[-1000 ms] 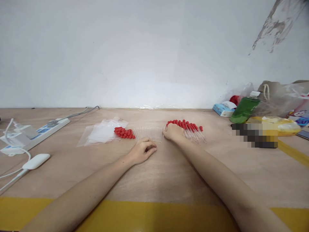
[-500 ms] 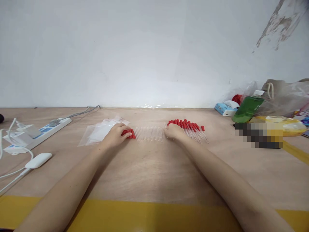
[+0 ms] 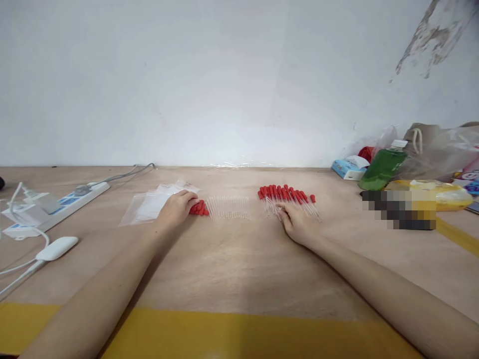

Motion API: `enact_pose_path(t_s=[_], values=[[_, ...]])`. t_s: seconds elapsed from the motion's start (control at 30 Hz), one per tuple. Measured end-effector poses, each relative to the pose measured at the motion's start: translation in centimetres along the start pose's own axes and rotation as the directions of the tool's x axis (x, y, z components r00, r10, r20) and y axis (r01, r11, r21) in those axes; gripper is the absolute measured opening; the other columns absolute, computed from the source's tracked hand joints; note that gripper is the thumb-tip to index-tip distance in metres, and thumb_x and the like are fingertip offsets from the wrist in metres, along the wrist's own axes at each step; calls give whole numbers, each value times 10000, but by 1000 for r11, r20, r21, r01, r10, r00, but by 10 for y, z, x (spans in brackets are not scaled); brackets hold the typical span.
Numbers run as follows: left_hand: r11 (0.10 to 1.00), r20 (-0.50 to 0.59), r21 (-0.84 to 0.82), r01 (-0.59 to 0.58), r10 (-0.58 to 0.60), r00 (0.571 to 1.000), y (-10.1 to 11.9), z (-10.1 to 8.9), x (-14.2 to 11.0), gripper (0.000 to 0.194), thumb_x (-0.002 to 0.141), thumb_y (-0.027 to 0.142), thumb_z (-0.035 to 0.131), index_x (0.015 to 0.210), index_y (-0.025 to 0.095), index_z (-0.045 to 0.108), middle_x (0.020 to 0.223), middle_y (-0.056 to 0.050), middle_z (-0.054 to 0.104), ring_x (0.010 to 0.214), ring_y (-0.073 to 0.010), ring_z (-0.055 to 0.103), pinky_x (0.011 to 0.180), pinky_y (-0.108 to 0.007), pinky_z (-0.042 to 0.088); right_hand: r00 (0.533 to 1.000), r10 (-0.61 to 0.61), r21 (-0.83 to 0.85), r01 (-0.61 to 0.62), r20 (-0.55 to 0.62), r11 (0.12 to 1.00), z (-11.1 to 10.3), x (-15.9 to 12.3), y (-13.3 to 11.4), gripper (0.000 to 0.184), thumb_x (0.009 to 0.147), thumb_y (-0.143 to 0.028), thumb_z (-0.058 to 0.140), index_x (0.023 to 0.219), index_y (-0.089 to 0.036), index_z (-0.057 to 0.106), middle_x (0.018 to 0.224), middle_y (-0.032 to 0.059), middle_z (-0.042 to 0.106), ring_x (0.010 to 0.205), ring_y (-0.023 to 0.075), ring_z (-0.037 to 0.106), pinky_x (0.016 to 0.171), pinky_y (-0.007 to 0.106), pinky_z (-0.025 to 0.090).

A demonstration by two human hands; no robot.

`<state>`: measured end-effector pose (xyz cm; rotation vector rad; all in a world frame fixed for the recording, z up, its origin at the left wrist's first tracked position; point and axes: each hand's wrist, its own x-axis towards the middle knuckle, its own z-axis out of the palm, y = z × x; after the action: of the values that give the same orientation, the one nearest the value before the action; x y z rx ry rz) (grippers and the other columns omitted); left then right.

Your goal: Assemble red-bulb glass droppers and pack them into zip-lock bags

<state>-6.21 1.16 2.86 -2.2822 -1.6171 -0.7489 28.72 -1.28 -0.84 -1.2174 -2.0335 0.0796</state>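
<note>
"Where are the two hands?"

"Both are over the wooden table (image 3: pixel 239 269). The left hand (image 3: pixel 177 207) is at the left end of a small heap of red caps (image 3: pixel 199 208), its fingers bent down and partly closed. I can't tell from here whether it has a cap between them."

"And the right hand (image 3: pixel 296 220)?"

"Half curled, thumb and fingertips close together at the thin lower ends of the capped tubes (image 3: pixel 286 193). I can't make out whether it grips one or just touches them."

"How do those tubes lie?"

"In a slanting bunch, red ends toward the wall (image 3: pixel 224 80), clear stems toward the person. A few stems at the left cross each other."

"What's between the hands?"

"A row of clear tubes (image 3: pixel 229 207) without caps, lying side by side. Its left end is right beside the red heap, and there's a gap between its right end and the capped bunch."

"Anything by the left hand?"

"Clear plastic bags (image 3: pixel 144 207), spread in an overlapping pile just beyond it. Farther left I see a power strip (image 3: pixel 80 200) with plugs in it, and a white gadget (image 3: pixel 58 248) on a cord."

"And over on the right?"

"A blue tissue pack (image 3: pixel 348 169), a leaning bottle (image 3: pixel 383 167) of green liquid and a yellow packet (image 3: pixel 434 195). The dark thing (image 3: pixel 396 212) in front is too blurred to name."
</note>
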Motion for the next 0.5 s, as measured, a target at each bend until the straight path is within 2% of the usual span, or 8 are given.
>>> enact_pose_path(t_s=[0.07,0.17,0.23,0.27,0.3,0.37,0.43,0.5], values=[[999,-43,-39,-4,3,999,1,-1,0,253,835,287,385,835,186,617,860,-51,603,780,-188,558,697,-289,410,1000,-8,2,8,-25,1000,1,-1,0,231,838,-202,360,985,-165,533,963,105,610,873,201,563,745,336,428],[987,-188,-158,-16,-14,982,9,-2,1,235,829,284,406,852,174,614,893,-60,599,837,-187,557,757,-297,417,998,-29,21,31,-58,999,3,-1,-1,203,833,-203,365,914,-172,549,893,86,601,819,185,558,714,316,430],[945,-240,-325,24,-107,965,23,1,1,215,821,298,436,879,173,601,892,-57,606,838,-180,571,770,-301,428,996,-53,49,57,-75,997,4,-1,-2,167,824,-217,385,864,-169,540,827,71,579,762,170,543,677,294,424],[896,-222,-438,66,-179,959,33,5,0,209,814,310,453,895,171,588,869,-53,612,808,-172,584,750,-299,442,995,-58,65,63,-83,996,4,-2,-3,148,818,-226,397,844,-168,531,793,61,567,727,160,532,651,281,418],[818,-160,-563,122,-252,954,44,9,-2,215,807,325,468,914,167,568,822,-46,620,754,-164,599,704,-292,460,995,-54,81,61,-87,995,4,-2,-5,132,812,-236,408,829,-169,520,761,50,558,690,151,520,622,268,408],[632,-9,-750,196,-306,952,67,20,-6,231,784,332,507,931,156,526,809,-44,621,727,-157,612,667,-282,476,998,-32,106,38,-59,994,4,-4,-11,121,811,-256,417,819,-174,506,711,29,551,626,133,497,579,250,382],[527,79,-824,206,-253,964,88,32,-13,251,738,295,572,926,150,491,845,-50,608,740,-150,611,667,-271,480,1000,-19,116,19,-2,993,3,-6,-18,131,821,-269,413,829,-176,506,693,16,561,592,120,486,588,250,365],[481,127,-856,189,-160,979,102,41,-19,260,725,270,591,923,155,470,875,-54,596,735,-138,609,670,-266,483,999,-26,105,22,40,994,2,-7,-25,140,829,-270,410,842,-175,512,700,12,576,591,113,490,648,267,355]])
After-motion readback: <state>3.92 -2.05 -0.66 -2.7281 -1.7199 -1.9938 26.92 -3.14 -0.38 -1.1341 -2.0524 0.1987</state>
